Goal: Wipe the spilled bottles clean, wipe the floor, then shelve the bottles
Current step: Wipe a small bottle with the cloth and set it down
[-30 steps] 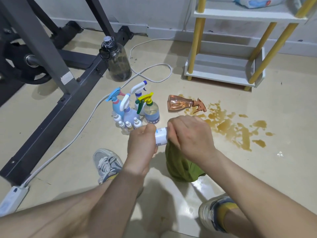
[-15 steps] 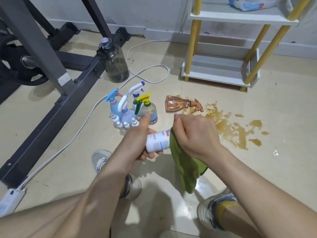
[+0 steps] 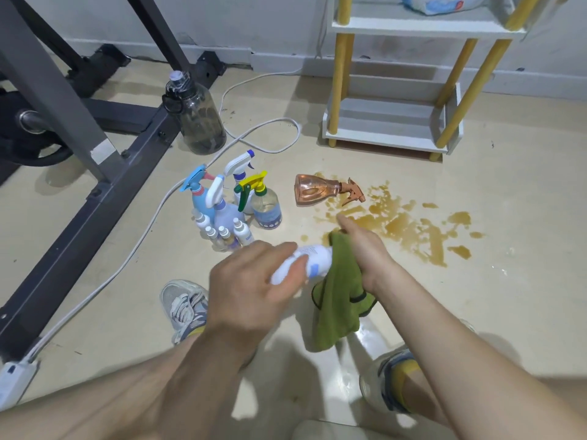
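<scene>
A dark grey metal exercise frame (image 3: 95, 173) fills the floor on the left. A white shelf unit with yellow posts (image 3: 390, 122) stands at the back right. A brown liquid spill (image 3: 406, 223) spreads before the shelf, and a pink plastic spray bottle (image 3: 314, 189) lies at its edge. Upright spray bottles (image 3: 235, 201) cluster nearby. The left hand (image 3: 247, 293) curls round a small white bottle (image 3: 305, 260). The right hand (image 3: 365, 249) clutches a green cloth (image 3: 336, 300) against it.

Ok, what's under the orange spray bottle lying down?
The orange spray bottle lies on its side on the floor, nozzle at the edge of the brown spill. Whether liquid sits beneath it is hidden by the bottle.
</scene>
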Demonstrator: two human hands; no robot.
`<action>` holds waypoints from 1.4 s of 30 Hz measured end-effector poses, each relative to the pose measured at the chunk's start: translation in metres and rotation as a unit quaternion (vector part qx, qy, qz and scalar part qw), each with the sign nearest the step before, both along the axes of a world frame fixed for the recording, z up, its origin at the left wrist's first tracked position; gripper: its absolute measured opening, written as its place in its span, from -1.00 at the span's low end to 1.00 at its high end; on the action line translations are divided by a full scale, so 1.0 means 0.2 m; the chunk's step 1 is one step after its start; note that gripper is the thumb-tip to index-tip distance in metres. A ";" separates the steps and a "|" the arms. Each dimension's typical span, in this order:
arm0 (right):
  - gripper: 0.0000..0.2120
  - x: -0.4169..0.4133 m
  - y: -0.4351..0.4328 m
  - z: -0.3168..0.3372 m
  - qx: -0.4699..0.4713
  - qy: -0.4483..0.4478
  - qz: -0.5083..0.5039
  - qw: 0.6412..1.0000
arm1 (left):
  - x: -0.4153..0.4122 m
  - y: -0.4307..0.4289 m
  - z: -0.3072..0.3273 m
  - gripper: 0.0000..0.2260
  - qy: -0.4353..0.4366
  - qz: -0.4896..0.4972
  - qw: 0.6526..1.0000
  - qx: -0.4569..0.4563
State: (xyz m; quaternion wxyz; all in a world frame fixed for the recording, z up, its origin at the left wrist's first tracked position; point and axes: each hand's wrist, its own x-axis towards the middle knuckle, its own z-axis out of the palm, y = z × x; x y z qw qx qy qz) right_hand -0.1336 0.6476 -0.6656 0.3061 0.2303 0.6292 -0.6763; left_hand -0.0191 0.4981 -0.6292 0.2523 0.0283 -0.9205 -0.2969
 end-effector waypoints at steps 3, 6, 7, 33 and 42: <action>-0.77 0.01 0.00 0.00 -0.104 -0.071 -0.231 0.965 | -0.03 0.02 0.04 -0.92 -0.068 0.191 0.910 0.360; -0.65 0.08 -0.15 0.06 -0.268 -0.058 -0.231 0.934 | -0.08 0.09 0.00 -0.82 -0.118 0.149 0.850 0.491; -0.68 0.12 -0.20 0.08 -0.291 -0.031 -0.198 0.936 | -0.08 0.13 -0.01 -0.79 -0.152 0.123 0.875 0.442; -0.66 0.28 -0.24 0.17 -0.040 0.232 -0.049 0.971 | -0.25 0.17 0.02 -0.72 -0.238 0.045 0.948 0.207; -0.62 0.24 -0.17 0.21 -0.103 0.124 -0.079 0.984 | -0.18 0.24 0.01 -0.71 -0.233 0.042 0.962 0.137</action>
